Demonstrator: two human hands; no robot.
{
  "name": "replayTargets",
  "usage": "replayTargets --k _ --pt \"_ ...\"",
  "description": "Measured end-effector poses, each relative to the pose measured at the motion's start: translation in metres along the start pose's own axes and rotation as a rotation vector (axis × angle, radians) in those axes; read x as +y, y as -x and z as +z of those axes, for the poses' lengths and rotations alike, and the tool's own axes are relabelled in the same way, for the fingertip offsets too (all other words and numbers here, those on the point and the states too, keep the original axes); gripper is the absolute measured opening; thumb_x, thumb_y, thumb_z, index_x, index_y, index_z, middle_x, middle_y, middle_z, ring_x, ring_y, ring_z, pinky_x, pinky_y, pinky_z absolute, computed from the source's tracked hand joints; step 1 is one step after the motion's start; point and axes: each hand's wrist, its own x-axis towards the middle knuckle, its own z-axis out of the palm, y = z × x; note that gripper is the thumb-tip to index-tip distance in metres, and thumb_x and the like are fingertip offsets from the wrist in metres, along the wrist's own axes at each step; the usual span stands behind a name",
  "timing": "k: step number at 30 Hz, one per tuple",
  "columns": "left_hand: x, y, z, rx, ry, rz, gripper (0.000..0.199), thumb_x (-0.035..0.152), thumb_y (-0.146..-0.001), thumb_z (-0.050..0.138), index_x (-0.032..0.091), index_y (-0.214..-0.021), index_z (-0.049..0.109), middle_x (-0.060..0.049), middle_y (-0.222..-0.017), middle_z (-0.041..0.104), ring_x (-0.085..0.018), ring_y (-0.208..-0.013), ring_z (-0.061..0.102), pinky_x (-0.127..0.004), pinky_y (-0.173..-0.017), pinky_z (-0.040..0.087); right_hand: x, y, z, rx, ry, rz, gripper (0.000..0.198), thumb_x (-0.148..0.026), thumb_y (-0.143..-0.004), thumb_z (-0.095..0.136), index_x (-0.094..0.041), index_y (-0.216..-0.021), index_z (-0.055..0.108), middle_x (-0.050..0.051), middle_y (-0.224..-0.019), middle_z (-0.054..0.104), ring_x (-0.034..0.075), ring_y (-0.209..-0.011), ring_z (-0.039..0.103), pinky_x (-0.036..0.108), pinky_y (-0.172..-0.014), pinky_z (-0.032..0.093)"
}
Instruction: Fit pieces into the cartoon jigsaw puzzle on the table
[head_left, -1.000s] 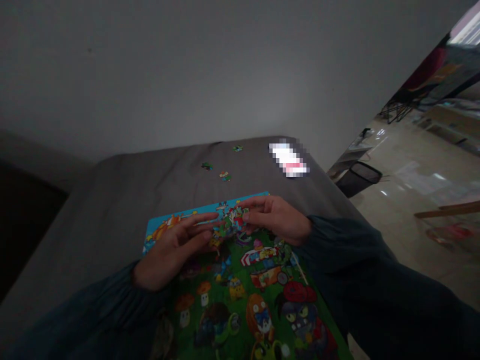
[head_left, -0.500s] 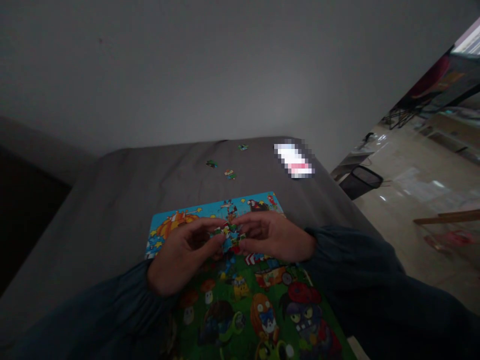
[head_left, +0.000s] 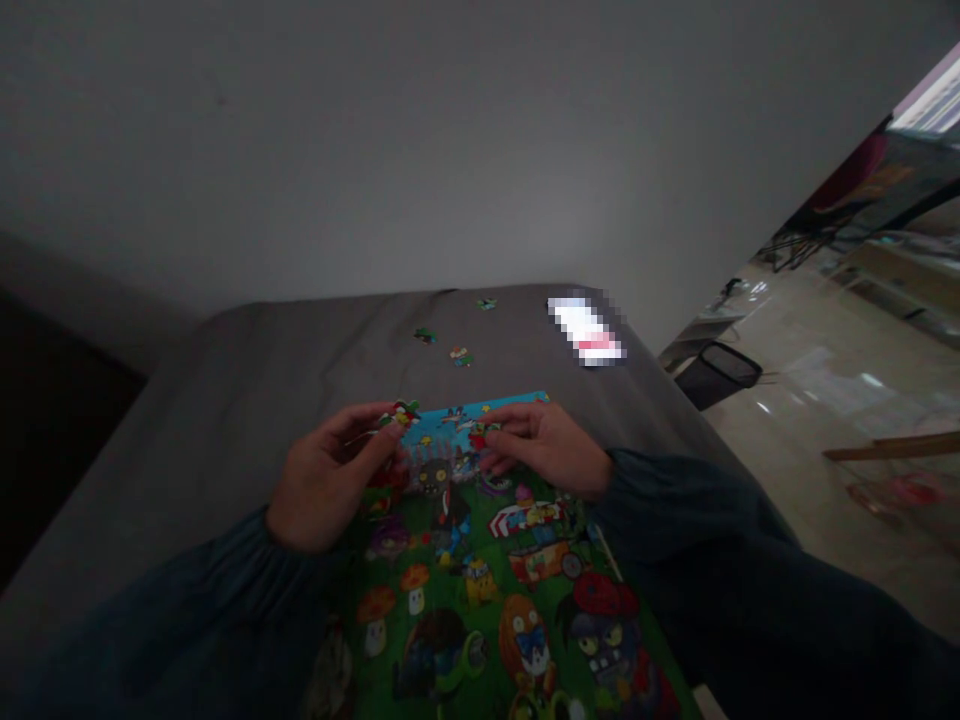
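My left hand pinches a puzzle piece with green, red and white on it, over the upper left of a colourful cartoon board. On the other side, my right hand closes thumb and fingers on a second puzzle piece, mostly red and partly hidden by the fingers. Both hands are above the board's blue top band, apart from each other. The board's printed zombies, mushrooms and plants show below them.
Beyond the board, three loose puzzle pieces lie on the grey cloth-covered table. A bright, pixelated phone-like object rests near the far right corner. A pale wall rises behind. Down on the right floor stands a dark mesh bin.
My hands have moved apart from the middle, the left one to the left and up, the right one slightly up. Each now holds its own piece, and more of the board shows between them.
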Motion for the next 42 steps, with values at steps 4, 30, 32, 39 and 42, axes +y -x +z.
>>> replayTargets --k 4,30,32,39,42 --pt "-0.004 -0.001 0.001 -0.063 0.018 0.021 0.045 0.048 -0.065 0.079 0.017 -0.095 0.065 0.002 -0.061 0.063 -0.012 -0.053 0.06 -0.019 -0.051 0.05 0.003 -0.005 -0.003 0.019 -0.038 0.052 0.038 -0.017 -0.084 0.063 -0.011 -0.122 0.058 0.006 -0.08 0.074 0.013 -0.075 0.071 0.026 -0.072 0.06" --pt "-0.005 -0.002 0.01 -0.066 0.366 -0.269 0.051 0.026 -0.062 0.077 0.013 -0.11 0.066 0.0 -0.062 0.062 -0.011 -0.058 0.058 -0.019 -0.053 0.048 0.002 0.006 0.015 -0.055 1.252 -0.605 0.028 -0.021 -0.099 0.031 -0.012 -0.111 0.055 0.013 -0.11 0.061 0.022 -0.108 0.055 0.04 -0.096 0.045" --pt "-0.006 -0.002 0.01 -0.076 0.365 -0.275 0.051 0.027 -0.063 0.076 0.014 -0.111 0.066 0.0 -0.062 0.062 -0.011 -0.058 0.058 -0.019 -0.054 0.048 0.004 0.006 0.019 -0.031 1.308 -0.645 0.028 -0.018 -0.098 0.031 -0.01 -0.112 0.055 0.015 -0.114 0.06 0.024 -0.114 0.052 0.04 -0.1 0.042" --pt "-0.009 -0.003 0.009 -0.09 0.372 -0.257 0.051 0.03 -0.063 0.079 0.015 -0.11 0.066 0.001 -0.063 0.062 -0.01 -0.058 0.057 -0.019 -0.055 0.048 0.003 0.004 0.027 -0.071 1.401 -0.654 0.024 -0.01 -0.095 0.032 -0.01 -0.102 0.055 0.014 -0.101 0.061 0.022 -0.101 0.055 0.037 -0.095 0.045" --pt "-0.009 -0.003 0.01 -0.09 0.375 -0.249 0.052 0.03 -0.062 0.079 0.014 -0.109 0.066 0.001 -0.064 0.063 -0.01 -0.059 0.058 -0.018 -0.056 0.048 0.002 0.003 0.028 -0.063 1.455 -0.714 0.022 -0.01 -0.095 0.034 -0.01 -0.098 0.056 0.013 -0.098 0.061 0.023 -0.1 0.054 0.037 -0.096 0.044"
